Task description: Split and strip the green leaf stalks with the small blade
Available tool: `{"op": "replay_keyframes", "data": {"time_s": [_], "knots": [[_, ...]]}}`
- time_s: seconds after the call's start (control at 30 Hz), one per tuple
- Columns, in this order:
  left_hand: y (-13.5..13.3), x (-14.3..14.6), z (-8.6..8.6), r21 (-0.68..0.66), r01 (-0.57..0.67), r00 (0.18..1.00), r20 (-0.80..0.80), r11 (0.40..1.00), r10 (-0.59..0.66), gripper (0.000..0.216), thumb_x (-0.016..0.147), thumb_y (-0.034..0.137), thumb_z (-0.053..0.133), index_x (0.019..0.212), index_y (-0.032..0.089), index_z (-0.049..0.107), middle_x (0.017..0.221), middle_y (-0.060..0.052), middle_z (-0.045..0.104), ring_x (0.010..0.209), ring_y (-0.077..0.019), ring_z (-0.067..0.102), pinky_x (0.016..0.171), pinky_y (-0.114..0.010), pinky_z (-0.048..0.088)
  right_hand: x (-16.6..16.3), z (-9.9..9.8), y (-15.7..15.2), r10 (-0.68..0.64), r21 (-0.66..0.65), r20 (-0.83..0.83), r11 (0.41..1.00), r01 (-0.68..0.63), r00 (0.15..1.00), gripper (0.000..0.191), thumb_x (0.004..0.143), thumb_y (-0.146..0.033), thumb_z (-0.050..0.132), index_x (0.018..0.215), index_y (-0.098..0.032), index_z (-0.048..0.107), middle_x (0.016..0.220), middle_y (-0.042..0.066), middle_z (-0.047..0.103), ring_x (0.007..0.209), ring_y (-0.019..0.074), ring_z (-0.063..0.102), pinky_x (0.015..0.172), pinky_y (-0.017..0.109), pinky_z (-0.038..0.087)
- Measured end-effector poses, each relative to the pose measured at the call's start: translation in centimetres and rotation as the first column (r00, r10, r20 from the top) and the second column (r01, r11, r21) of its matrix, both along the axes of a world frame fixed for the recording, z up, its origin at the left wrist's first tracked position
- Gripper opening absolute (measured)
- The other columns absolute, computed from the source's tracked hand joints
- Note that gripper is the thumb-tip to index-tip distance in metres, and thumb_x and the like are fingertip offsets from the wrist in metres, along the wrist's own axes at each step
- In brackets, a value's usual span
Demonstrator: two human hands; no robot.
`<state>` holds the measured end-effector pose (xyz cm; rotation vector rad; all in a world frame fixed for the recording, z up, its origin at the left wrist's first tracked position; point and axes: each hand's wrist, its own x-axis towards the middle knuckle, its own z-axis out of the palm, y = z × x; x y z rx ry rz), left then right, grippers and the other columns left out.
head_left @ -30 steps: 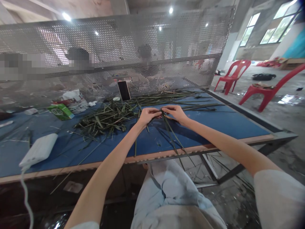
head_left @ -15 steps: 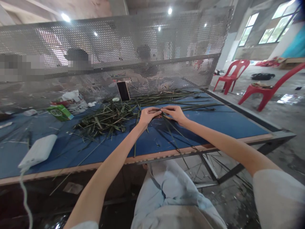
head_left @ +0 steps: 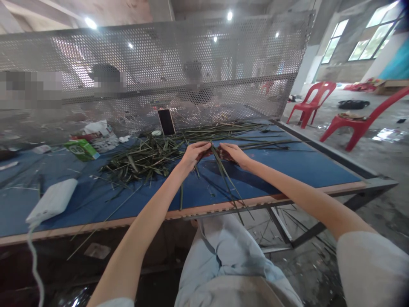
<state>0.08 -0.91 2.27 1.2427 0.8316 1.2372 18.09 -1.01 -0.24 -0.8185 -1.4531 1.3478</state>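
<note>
Long green leaf strips (head_left: 223, 168) hang from the pinched fingertips of my left hand (head_left: 198, 154), their tails reaching down past the table's front edge. Just right of them is my right hand (head_left: 235, 155), its fingers curled inward and closed; what they hold, if anything, is hidden. A narrow gap shows between the two hands. Left of my hands lies a heap of cut leaf pieces (head_left: 140, 160). Behind them, a spread of long leaf strips (head_left: 223, 131) runs across the blue tabletop (head_left: 287, 170).
A phone (head_left: 166, 122) leans against the perforated metal screen (head_left: 236, 64), with people seated beyond it. To the left are a green box (head_left: 82, 150), crumpled tissue (head_left: 97, 128) and a white power bank (head_left: 53, 200) with a cable. Red plastic chairs (head_left: 311, 102) stand at right.
My fingertips, together before, have drawn apart, the left hand shifting slightly left. The hanging strips now lie closer together and steeper, clear of the right fingertips.
</note>
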Motion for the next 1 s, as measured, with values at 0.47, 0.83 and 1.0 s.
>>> {"op": "replay_keyframes", "data": {"time_s": [0.47, 0.83, 1.0], "knots": [[0.0, -0.4, 0.2, -0.02, 0.067, 0.997, -0.034, 0.998, -0.068, 0.036, 0.057, 0.028, 0.086, 0.086, 0.011, 0.072, 0.066, -0.001, 0.069, 0.052, -0.0085, 0.059, 0.049, -0.02, 0.041, 0.8, 0.6, -0.2, 0.316, -0.09, 0.035, 0.946, -0.312, 0.948, 0.04, 0.075, -0.053, 0.069, 0.077, -0.015, 0.06, 0.045, -0.004, 0.054, 0.041, 0.0072, 0.046, 0.046, 0.02, 0.034], [0.2, -0.3, 0.2, -0.017, -0.011, 0.998, 0.061, 1.0, 0.012, 0.032, 0.055, 0.023, 0.087, 0.083, 0.014, 0.073, 0.071, -0.001, 0.072, 0.056, -0.0105, 0.063, 0.055, -0.022, 0.048, 0.8, 1.1, -0.9, 0.18, 0.079, 0.162, 0.978, -0.195, 0.97, 0.043, 0.081, -0.058, 0.058, 0.073, -0.016, 0.057, 0.037, -0.009, 0.033, 0.035, 0.0064, 0.027, 0.042, 0.022, 0.024], [0.4, -1.3, 0.8, -0.03, 0.04, 0.988, 0.149, 0.999, -0.035, 0.019, 0.067, 0.018, 0.08, 0.084, 0.015, 0.072, 0.074, -0.001, 0.073, 0.058, -0.0093, 0.063, 0.056, -0.019, 0.049, 2.1, 1.0, -0.2, -0.35, 0.479, 0.605, 0.878, 0.025, 0.715, 0.053, 0.088, -0.063, 0.041, 0.067, -0.016, 0.055, 0.049, 0.0, 0.046, 0.048, 0.0123, 0.044, 0.052, 0.025, 0.029]]}}
